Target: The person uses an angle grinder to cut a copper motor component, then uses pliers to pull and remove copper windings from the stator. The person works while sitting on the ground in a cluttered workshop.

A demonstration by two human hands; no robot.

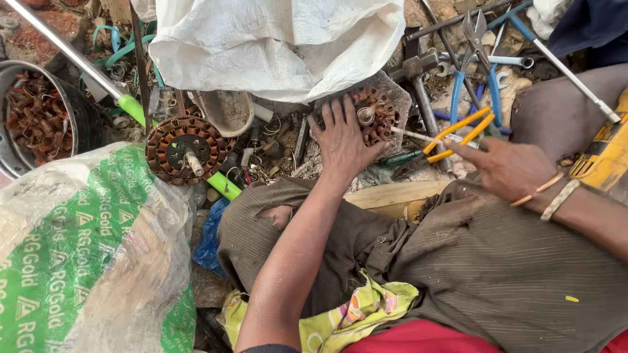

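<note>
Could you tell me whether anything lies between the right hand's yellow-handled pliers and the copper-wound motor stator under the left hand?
Nothing visible blocks the way. The left hand lies flat on the stator, covering its near left part, while the pliers in the right hand point at its exposed right edge across open clutter.

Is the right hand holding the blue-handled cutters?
No, the right hand holds yellow-handled pliers; the blue-handled cutters lie untouched behind them.

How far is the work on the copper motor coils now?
Done, it seems: a bucket at the left holds loose copper scraps. In hand: the left hand presses on a motor coil, and the right hand holds yellow pliers beside it. Left: another motor coil nearby keeps its copper.
</note>
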